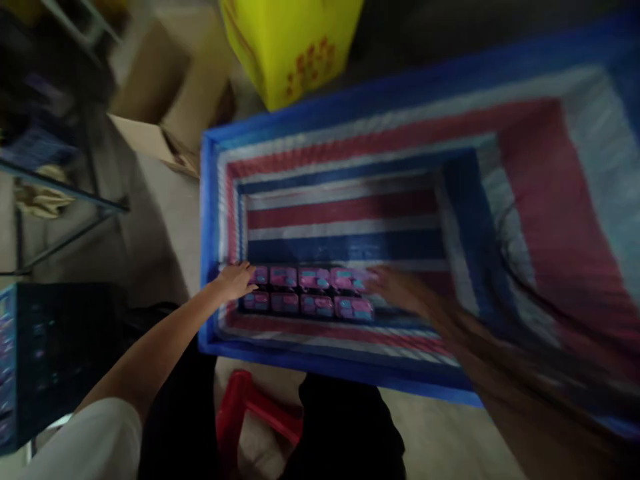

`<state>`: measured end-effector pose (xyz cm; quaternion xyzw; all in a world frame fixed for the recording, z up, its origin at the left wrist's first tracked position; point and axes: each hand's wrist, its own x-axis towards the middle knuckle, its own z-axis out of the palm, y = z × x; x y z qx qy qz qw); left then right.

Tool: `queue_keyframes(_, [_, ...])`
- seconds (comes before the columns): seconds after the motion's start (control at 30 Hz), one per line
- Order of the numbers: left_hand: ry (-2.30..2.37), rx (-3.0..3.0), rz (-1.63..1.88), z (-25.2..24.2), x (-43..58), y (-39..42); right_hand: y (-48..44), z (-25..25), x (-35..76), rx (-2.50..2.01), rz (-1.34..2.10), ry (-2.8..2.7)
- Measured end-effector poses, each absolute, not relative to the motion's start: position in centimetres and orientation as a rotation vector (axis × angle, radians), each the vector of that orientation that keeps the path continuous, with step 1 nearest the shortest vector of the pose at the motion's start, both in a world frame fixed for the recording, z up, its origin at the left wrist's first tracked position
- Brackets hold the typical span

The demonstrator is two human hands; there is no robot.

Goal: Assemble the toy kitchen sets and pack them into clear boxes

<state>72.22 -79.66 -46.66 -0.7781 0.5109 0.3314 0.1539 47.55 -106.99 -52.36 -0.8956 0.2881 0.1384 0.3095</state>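
Note:
Inside the large blue-rimmed bin (204, 200) lies a block of small pink and blue packs (314, 279), set in two rows on what looks like a dark tray (295, 291). My left hand (238, 280) grips the left end of this tray, its thumb and fingers around the end packs. At the opposite end, my right hand (390, 285) holds the tray by its upper right corner; motion smears those fingers. The tray sits against the near side of the bin, and its underside is hidden.
Red, white and blue striped sheeting (345, 217) lines the bin. Beyond it stand a yellow bag (300, 53) and an open cardboard box (170, 100). A dark crate (65, 360) is at left, with a metal frame (65, 187) behind. A red stool (260, 410) stands below.

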Motion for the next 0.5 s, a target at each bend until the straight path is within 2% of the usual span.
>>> queue_keyframes(0.17, [1.183, -2.708, 0.490, -29.9, 65.1, -58.9, -92.5, -44.6, 47.3, -2.240, 0.162, 0.300])
queue_keyframes(0.33, [0.676, -2.928, -0.062, -17.0, 45.6, -35.3, -72.6, -37.4, 50.0, -2.020, 0.112, -0.411])
queue_keyframes(0.43, [0.306, -2.931, -0.264, -13.7, 29.2, -24.4, -61.2, -30.6, 49.9, -1.856, 0.076, -0.908])
queue_keyframes(0.5, [-0.046, -2.929, -0.363, -14.8, 19.2, -19.8, -55.7, -26.3, 49.3, -1.798, 0.039, -1.196])
